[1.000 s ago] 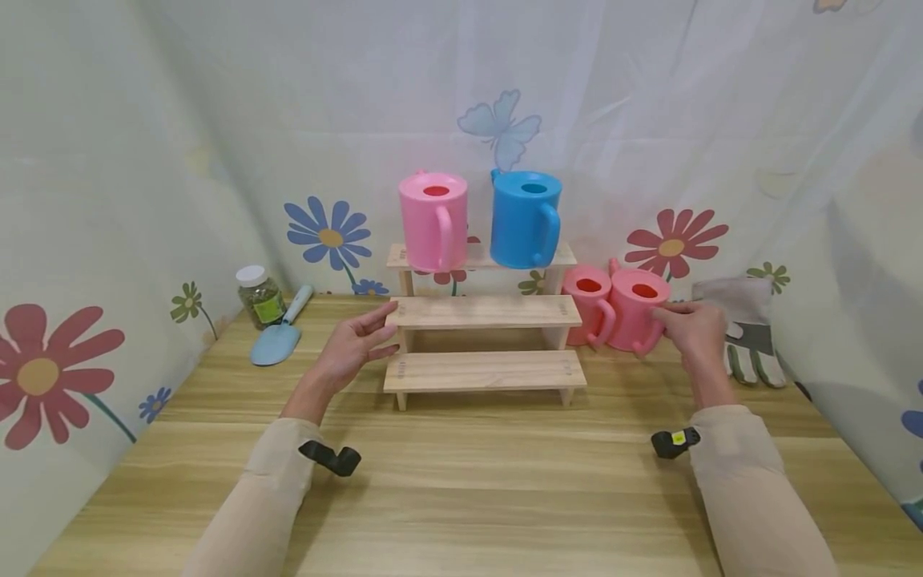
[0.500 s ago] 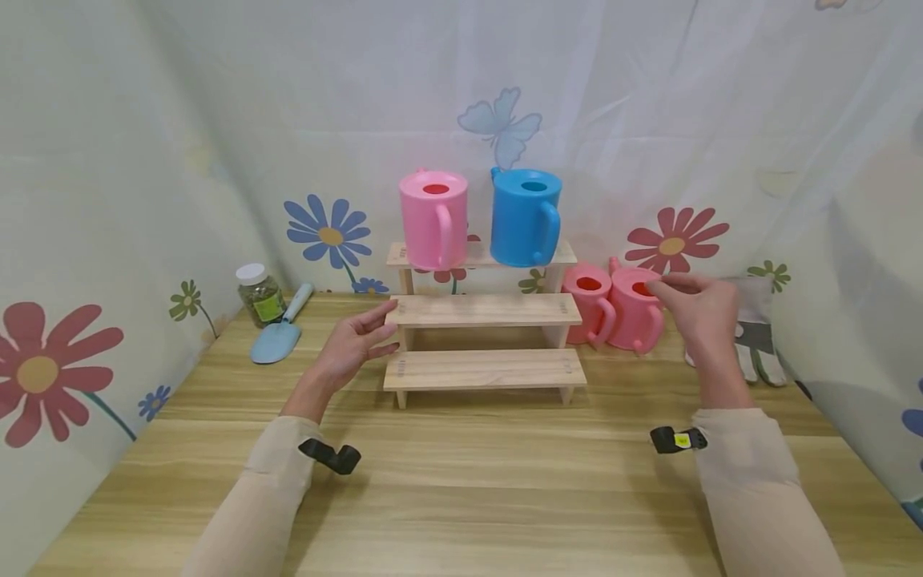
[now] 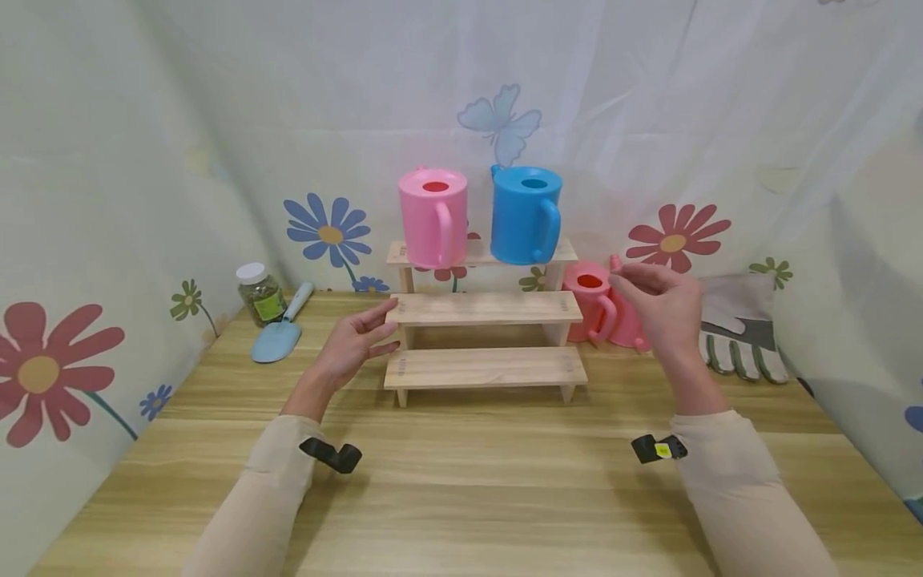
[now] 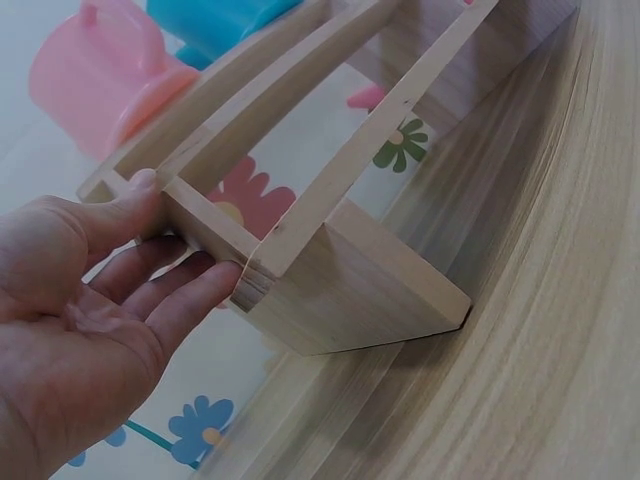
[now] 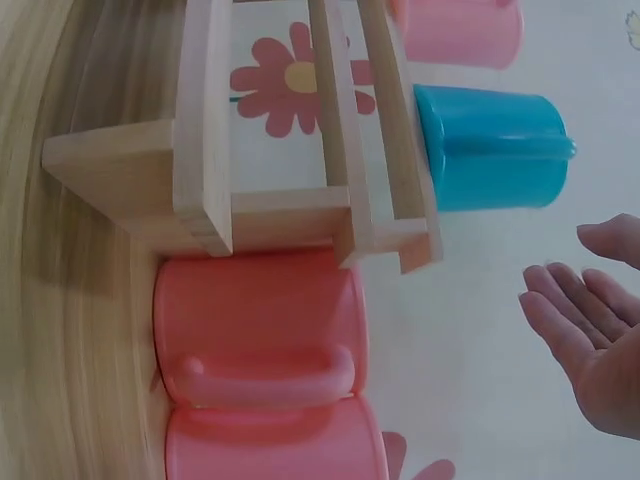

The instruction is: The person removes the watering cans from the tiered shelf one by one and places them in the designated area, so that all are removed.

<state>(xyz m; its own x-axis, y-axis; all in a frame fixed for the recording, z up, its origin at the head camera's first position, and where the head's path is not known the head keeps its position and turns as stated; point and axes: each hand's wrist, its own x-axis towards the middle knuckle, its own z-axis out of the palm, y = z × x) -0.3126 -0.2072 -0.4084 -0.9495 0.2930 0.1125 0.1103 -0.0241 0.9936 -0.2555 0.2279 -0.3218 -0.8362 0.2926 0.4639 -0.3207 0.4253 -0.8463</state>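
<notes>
A three-step wooden shelf (image 3: 483,365) has a pink watering can (image 3: 425,220) and a blue one (image 3: 515,220) on its top step. At its left end my left hand (image 3: 348,349) grips the middle step's edge; the left wrist view has the thumb and fingers (image 4: 190,305) around the side panel. Two coral-pink cans stand beside the shelf's right end, one (image 3: 582,298) against it and the other (image 3: 626,324) partly hidden by my right hand (image 3: 667,312). That hand is raised, holding nothing, thumb and fingers apart in the right wrist view.
At the left of the table (image 3: 461,481) are a lidded jar (image 3: 261,296) of green bits and a light-blue trowel (image 3: 276,343). A grey-and-white glove (image 3: 743,336) lies at the right, near the back. Flower-printed curtain (image 3: 360,96) hangs around the table.
My right hand has let go of the outer coral can's handle, risen, and moved left over that can. The glove shows more fully. My left hand stays in place.
</notes>
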